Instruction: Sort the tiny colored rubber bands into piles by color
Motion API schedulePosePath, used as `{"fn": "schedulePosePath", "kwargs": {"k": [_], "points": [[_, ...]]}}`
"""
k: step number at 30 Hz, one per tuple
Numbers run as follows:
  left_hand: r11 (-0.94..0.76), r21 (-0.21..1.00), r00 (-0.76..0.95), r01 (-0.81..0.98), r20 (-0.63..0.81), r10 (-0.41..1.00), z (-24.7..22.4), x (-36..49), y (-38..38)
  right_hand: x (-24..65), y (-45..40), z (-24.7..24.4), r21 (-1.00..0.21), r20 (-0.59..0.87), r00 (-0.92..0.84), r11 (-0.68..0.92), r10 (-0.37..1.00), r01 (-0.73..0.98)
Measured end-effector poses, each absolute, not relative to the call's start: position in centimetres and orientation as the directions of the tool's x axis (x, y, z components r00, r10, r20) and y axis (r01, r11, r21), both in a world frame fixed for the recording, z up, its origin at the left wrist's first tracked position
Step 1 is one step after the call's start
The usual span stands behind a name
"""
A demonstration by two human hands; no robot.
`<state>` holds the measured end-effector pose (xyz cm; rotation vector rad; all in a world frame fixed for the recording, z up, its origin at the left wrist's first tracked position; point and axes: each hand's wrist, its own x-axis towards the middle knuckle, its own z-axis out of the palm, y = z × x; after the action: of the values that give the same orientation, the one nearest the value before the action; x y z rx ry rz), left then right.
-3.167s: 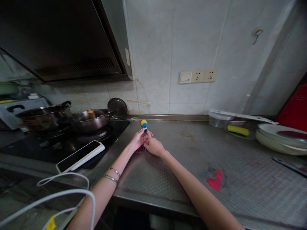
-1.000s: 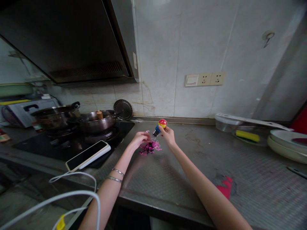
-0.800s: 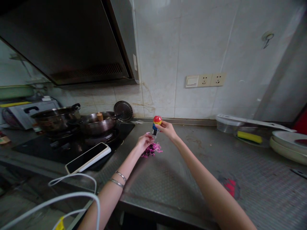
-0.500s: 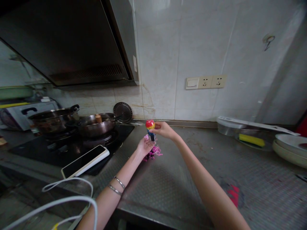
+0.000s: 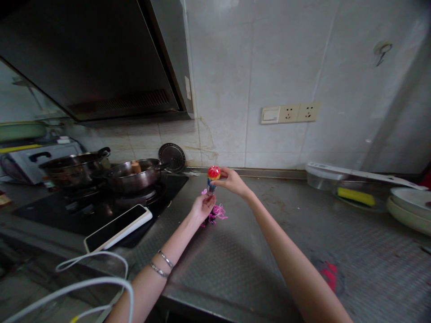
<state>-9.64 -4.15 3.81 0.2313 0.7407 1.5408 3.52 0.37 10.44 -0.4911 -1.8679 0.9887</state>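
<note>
A small item with a shiny red round top, a yellow band and a blue lower part stands upright between my hands, above the counter; its exact kind is unclear. My right hand pinches it from the right, just below the red top. Around its lower end, the fingers of my left hand are curled, hiding the bottom. Pink stringy strands with dark parts lie on the metal counter behind and beside my left hand.
Left are a black gas stove with two pans and a phone with a white cable. At right stand a clear plastic tub, a yellow sponge and stacked plates. A range hood overhangs the stove.
My left hand's fingers have curled in around the item's lower end, where the palm was more open before. The item has shifted slightly up and right with my right hand.
</note>
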Motion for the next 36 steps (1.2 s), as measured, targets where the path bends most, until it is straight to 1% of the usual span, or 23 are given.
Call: {"fn": "schedulePosePath", "kwargs": {"k": [3, 7, 11, 15, 18, 26, 29, 36], "points": [[0.024, 0.564, -0.122, -0.825, -0.220, 0.968, 4.1, -9.6, -4.3, 3.7, 0.7, 10.5, -0.849, 0.517, -0.403, 0.512, 0.755, -0.131], [0.073, 0.548, 0.006, -0.833, -0.123, 0.992, 4.3, -9.6, -4.7, 3.9, 1.1, 10.2, -0.916, 0.400, -0.351, 0.369, 0.846, -0.156], [0.141, 0.548, 0.159, -0.825, -0.016, 0.987, 4.6, -9.7, -5.4, 4.0, 1.4, 9.4, -0.928, 0.348, -0.361, 0.264, 0.865, -0.262], [0.180, 0.554, 0.232, -0.813, 0.026, 0.972, 4.7, -9.7, -5.7, 3.9, 1.0, 9.0, -0.932, 0.318, -0.409, 0.204, 0.855, -0.298], [0.180, 0.553, 0.232, -0.813, 0.025, 0.973, 4.7, -9.7, -5.6, 3.9, 0.8, 9.1, -0.933, 0.306, -0.418, 0.183, 0.855, -0.310], [0.153, 0.581, 0.202, -0.799, 0.021, 0.979, 4.7, -9.7, -5.7, 4.8, 1.0, 9.7, -0.937, 0.280, -0.375, 0.166, 0.884, -0.308], [0.127, 0.588, 0.169, -0.799, 0.017, 0.985, 4.6, -9.6, -5.5, 5.0, 0.9, 9.8, -0.941, 0.266, -0.360, 0.159, 0.894, -0.299], [0.086, 0.689, 0.112, -0.719, -0.007, 0.994, 4.1, -9.8, -5.0, 5.1, 1.0, 10.5, -0.947, 0.250, -0.335, 0.158, 0.908, -0.279]]}}
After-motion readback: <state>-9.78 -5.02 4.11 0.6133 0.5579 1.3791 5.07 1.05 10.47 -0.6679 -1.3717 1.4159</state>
